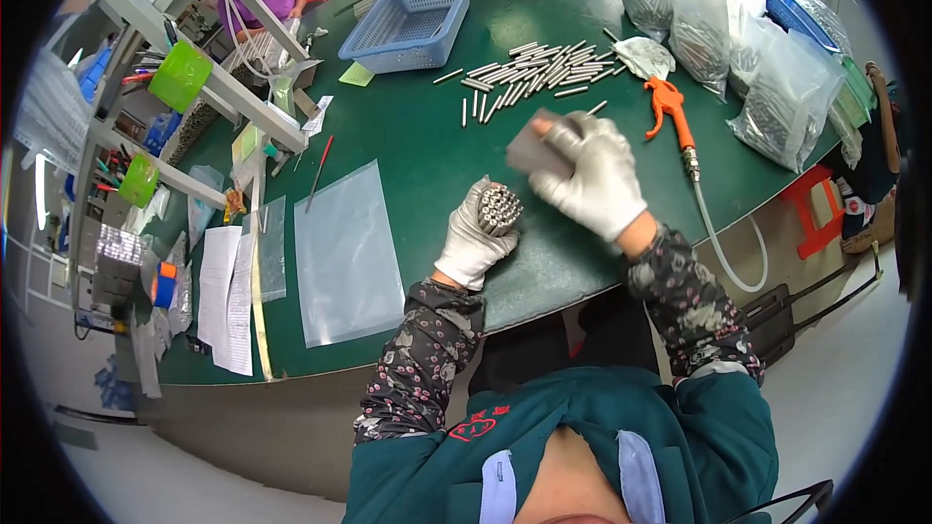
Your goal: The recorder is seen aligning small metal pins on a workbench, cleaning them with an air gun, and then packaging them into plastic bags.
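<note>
Left hand — clamped round a bundle of metal rods; right hand, right of it, closed on a grey-brown pad. Hazard: slackened left grip could spill rods.

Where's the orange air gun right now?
In the head view, the air gun lies right of centre on the table, between the loose rods and filled bags, beyond the right hand.

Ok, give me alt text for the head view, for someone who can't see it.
A person's gloved left hand grips a bundle of metal rods while the right hand holds a flat grey-brown piece over a green table. Beyond lie a pile of similar rods and a blue basket, with an orange air gun and filled clear bags to the right.
</note>
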Available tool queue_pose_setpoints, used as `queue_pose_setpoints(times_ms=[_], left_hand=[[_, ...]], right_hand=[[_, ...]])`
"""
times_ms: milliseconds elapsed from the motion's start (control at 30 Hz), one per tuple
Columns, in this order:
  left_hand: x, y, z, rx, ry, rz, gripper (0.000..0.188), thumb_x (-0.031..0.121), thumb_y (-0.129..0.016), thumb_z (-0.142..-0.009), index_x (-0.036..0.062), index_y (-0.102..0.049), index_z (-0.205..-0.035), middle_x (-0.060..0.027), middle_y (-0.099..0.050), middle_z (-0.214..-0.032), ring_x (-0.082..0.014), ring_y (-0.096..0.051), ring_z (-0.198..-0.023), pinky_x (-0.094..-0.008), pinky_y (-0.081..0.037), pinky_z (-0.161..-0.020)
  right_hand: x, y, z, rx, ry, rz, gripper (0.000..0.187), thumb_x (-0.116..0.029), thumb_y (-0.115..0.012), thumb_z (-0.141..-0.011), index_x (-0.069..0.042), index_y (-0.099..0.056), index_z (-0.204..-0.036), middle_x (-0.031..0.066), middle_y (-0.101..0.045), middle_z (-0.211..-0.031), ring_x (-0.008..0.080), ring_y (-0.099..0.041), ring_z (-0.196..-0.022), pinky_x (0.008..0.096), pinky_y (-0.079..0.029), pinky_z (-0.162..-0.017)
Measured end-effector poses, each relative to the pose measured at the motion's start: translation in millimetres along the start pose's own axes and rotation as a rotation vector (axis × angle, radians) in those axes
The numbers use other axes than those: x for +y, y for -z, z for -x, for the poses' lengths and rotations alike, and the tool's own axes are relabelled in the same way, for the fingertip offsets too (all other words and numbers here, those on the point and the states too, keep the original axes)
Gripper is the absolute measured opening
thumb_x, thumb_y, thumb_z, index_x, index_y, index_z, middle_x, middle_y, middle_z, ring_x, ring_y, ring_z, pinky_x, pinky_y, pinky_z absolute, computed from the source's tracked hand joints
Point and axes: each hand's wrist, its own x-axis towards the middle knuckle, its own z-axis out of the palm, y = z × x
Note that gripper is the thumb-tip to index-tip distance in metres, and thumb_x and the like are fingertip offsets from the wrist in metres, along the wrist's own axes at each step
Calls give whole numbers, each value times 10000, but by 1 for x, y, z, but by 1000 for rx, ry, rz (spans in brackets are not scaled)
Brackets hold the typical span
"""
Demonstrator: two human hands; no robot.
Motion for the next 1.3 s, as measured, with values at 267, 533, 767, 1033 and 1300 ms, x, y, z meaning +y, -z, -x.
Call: queue_pose_setpoints(times_ms=[267, 533, 767, 1033, 1300], left_hand=[[-9, -2, 5, -16, -121, 105, 705, -3, -695, -653, 74, -361, -1269, -2, -554, -981, -92, -562, -866, -222, -476, -805], [-15, 0, 6, -79, -183, 153, 760, 45, -740, -652, 106, -328, -1288, -19, -552, -1001, -129, -576, -880, -257, -492, -825], [-16, 0, 4, -45, -217, 36, 845, 64, -792, -623, 124, -319, -1320, -19, -550, -1031, -122, -576, -898, -255, -493, -811], [-8, -4, 1, -86, -75, 285, 783, -2, -748, -651, 124, -335, -1304, -20, -533, -1076, -111, -563, -922, -241, -485, -828], [6, -15, -1, -154, 73, 563, 587, 144, -650, -794, 104, -351, -1298, -50, -488, -1231, -185, -447, -1157, -336, -294, -1065]], right_hand=[[28, 1, 31, -207, -183, 240, 544, -371, -668, -645, -152, -591, -1138, 173, -497, -1174, 331, -468, -1087, 456, -376, -913], [-10, 7, 41, -183, 73, -12, 600, -333, -722, -615, -83, -575, -1141, 139, -551, -1043, 309, -496, -1007, 418, -381, -882], [-25, -11, 43, -239, 18, -278, 474, -235, -698, -685, -57, -582, -1109, 105, -558, -772, 291, -510, -804, 393, -414, -735], [-21, -19, 39, -176, -23, -339, 406, -305, -677, -704, -65, -576, -1015, 107, -581, -843, 301, -552, -828, 410, -447, -742], [-49, -31, 20, -223, 83, -168, 558, -477, -638, -697, -29, -532, -1013, 164, -527, -971, 330, -554, -877, 414, -484, -694]])
